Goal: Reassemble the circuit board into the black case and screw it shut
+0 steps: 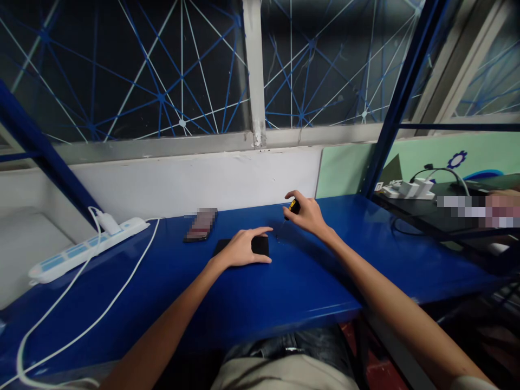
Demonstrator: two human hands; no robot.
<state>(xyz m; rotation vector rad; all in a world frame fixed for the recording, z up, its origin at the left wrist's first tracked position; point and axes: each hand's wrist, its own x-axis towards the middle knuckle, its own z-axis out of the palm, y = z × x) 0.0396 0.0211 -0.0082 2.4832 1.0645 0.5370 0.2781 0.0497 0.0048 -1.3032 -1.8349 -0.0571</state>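
Observation:
A flat black rectangular object (260, 246) lies on the blue table, partly covered by my left hand (241, 248). The thumb reaches along its near edge and the fingers along its far edge, bracing it from both sides. My right hand (307, 215) is raised a little above the table, to the right of that object. Its fingers are closed round the yellow and black handle of a screwdriver (292, 206). The thin shaft slants down toward the table, where tiny dark specks (278, 236) show, too small to name.
Behind my left hand lies a phone-like slab (201, 225), its face blurred out. A white power strip (87, 252) with a plug and trailing white cable (134, 271) occupies the left side. Blue frame posts (384, 138) flank the table. At far right, another person's hand (504, 206) shows.

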